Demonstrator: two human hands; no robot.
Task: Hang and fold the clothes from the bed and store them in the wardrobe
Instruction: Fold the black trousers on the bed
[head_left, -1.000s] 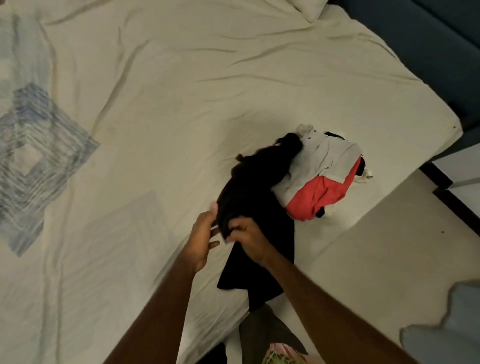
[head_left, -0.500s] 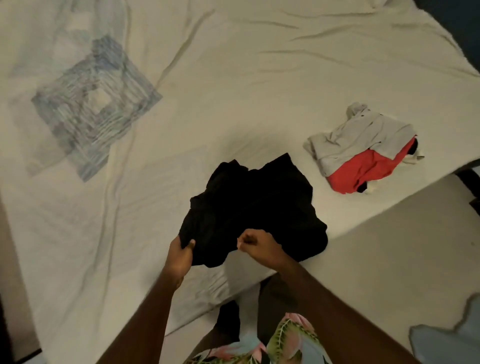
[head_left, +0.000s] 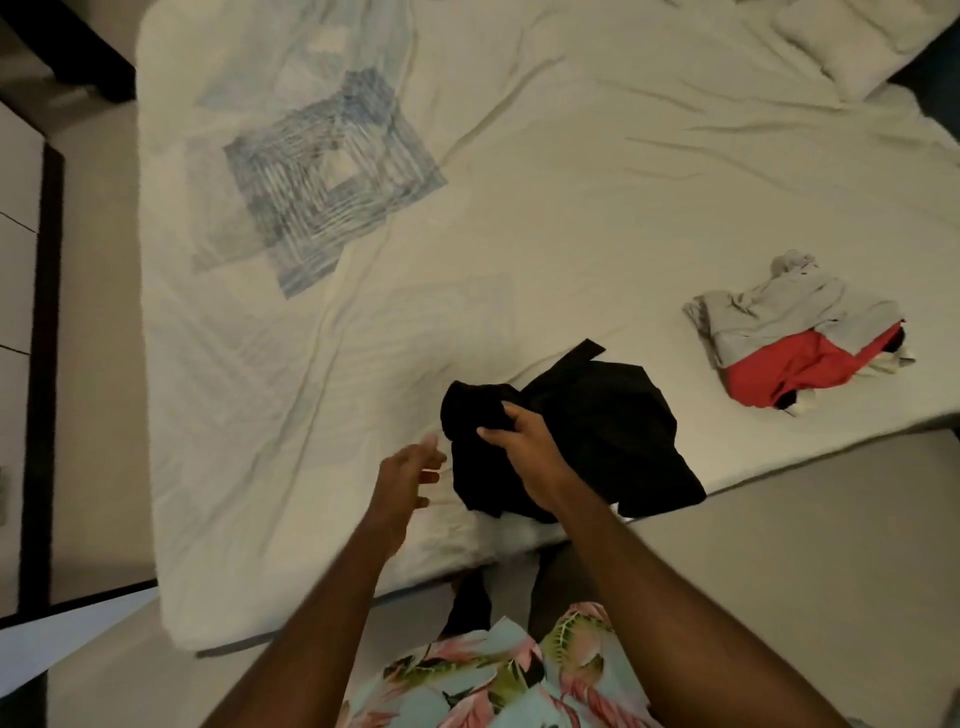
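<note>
A crumpled black garment (head_left: 597, 431) lies at the near edge of the bed (head_left: 519, 208), part of it hanging over the side. My right hand (head_left: 524, 447) grips a bunched fold at its left end. My left hand (head_left: 410, 478) hovers just left of the garment with fingers loose, holding nothing. Farther right on the bed lies a heap of grey and red clothes (head_left: 800, 338).
The cream sheet carries a blue square print (head_left: 332, 176) at the upper left. A pillow (head_left: 857, 47) sits at the top right corner. Floor (head_left: 831, 545) runs along the bed's near side, and dark-framed furniture (head_left: 36, 364) stands at the left.
My left hand has let go of the black garment and drawn back to its left. My right hand has shifted its grip to the garment's left end, now lying more on the bed.
</note>
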